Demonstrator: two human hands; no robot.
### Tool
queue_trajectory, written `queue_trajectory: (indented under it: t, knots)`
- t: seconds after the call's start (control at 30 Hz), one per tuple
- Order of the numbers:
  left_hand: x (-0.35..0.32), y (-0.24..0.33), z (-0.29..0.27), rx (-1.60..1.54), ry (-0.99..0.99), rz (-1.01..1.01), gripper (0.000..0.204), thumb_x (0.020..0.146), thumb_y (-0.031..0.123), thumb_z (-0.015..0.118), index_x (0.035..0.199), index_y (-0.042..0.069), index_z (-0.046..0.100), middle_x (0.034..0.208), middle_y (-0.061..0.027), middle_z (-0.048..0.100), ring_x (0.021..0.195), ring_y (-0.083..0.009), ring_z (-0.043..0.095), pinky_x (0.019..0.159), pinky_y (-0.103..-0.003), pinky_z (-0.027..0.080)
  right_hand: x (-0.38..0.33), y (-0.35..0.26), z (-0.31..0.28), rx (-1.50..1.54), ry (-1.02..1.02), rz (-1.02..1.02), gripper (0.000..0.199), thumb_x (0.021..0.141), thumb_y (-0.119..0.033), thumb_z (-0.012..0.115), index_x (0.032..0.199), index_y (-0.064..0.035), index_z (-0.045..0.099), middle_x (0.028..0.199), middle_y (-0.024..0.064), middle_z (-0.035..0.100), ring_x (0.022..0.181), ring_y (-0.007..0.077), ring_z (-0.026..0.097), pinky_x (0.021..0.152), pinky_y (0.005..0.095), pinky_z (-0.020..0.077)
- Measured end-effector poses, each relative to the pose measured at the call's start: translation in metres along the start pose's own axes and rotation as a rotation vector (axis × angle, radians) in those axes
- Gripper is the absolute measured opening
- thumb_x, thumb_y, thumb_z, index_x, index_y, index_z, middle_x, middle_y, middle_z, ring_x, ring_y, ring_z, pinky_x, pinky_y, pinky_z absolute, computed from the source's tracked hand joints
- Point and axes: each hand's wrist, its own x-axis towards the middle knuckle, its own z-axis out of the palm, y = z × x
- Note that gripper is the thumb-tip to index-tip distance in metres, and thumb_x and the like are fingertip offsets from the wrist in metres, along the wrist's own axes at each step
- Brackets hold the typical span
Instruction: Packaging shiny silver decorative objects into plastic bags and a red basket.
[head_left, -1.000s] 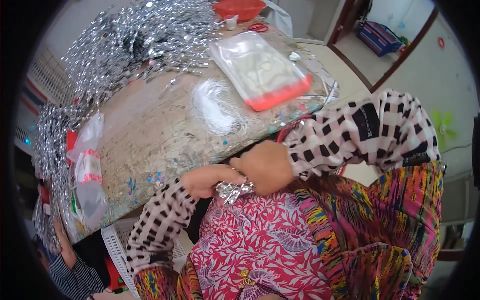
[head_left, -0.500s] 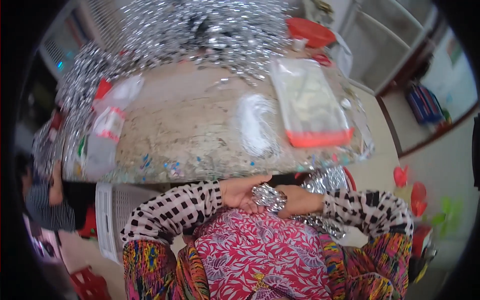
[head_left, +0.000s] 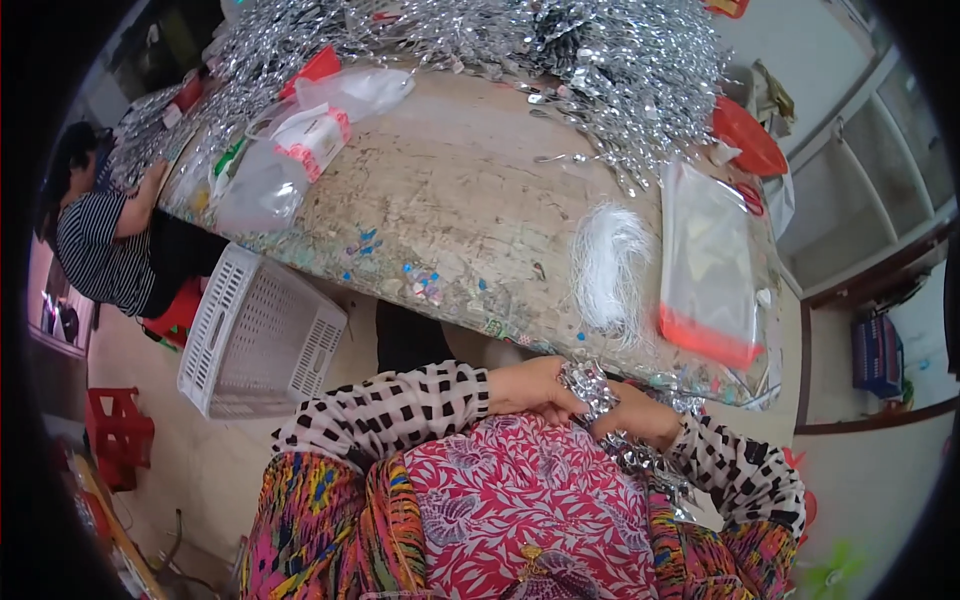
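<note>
Close to my body, just off the table's near edge, my left hand (head_left: 540,388) and my right hand (head_left: 640,413) meet around a bunch of shiny silver foil strands (head_left: 589,388). The left fingers close on its left side, while the right hand grips it from the other side. Part of the silver bunch trails below my right hand over the patterned cloth on my lap. The finger pads are hidden by the bunch. On the table beyond lies a bundle of thin white strings (head_left: 612,268), and right of it a stack of clear plastic bags (head_left: 708,255) with a red edge.
A large heap of silver strands (head_left: 640,75) covers the far side of the worn table (head_left: 450,180). Plastic packaging (head_left: 265,190) lies at its left, a red basin (head_left: 750,138) at far right. A white crate (head_left: 255,330), red stool (head_left: 120,435) and seated person (head_left: 100,235) are leftward.
My view has swung left, so the table sits tilted and further right, and the crate and other person show more fully. Both hands still hold the silver strands.
</note>
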Motion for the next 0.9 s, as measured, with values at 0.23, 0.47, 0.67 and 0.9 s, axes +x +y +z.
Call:
queue_trajectory:
  t: [0.23,0.47,0.67,0.9]
  knots:
    - [0.006,0.011,0.005,-0.083,-0.121,-0.001,0.034,0.082,0.001,0.064,0.111,0.003,0.048,0.078,-0.0038,0.06,0.056,-0.0086,0.058,0.051,-0.021,0.052,-0.014,-0.007,0.003,-0.051,0.068,-0.038,0.048,0.061,0.001,0.068,0.108,-0.0032,0.055,0.094,0.003,0.06,0.088,0.0128,0.055,0.078,0.0262,0.0442]
    - [0.03,0.044,0.039,-0.02,-0.127,-0.004,0.013,0.082,0.004,0.063,0.095,0.003,0.058,0.069,-0.0022,0.058,0.053,-0.0086,0.056,0.047,-0.021,0.048,-0.057,-0.015,-0.017,0.228,0.093,0.0,0.043,0.062,0.003,0.065,0.103,-0.0031,0.057,0.092,0.0054,0.061,0.08,0.0155,0.061,0.068,0.0292,0.0479]
    - [0.047,0.015,0.045,0.028,-0.098,-0.03,0.014,0.083,0.008,0.066,0.094,0.003,0.059,0.066,-0.001,0.057,0.054,-0.0086,0.054,0.047,-0.021,0.047,-0.06,0.017,-0.006,0.315,0.176,-0.013,0.041,0.063,0.001,0.063,0.103,-0.0029,0.06,0.093,0.0052,0.062,0.084,0.0149,0.06,0.074,0.0274,0.0465]
    - [0.054,0.022,0.062,0.001,-0.132,-0.004,0.024,0.084,0.009,0.066,0.103,0.004,0.052,0.074,-0.0029,0.059,0.057,-0.0094,0.058,0.051,-0.022,0.049,-0.077,0.03,-0.018,0.441,0.204,-0.089,0.043,0.063,0.0,0.062,0.106,-0.0016,0.059,0.095,0.0051,0.062,0.088,0.014,0.058,0.078,0.0261,0.0441]
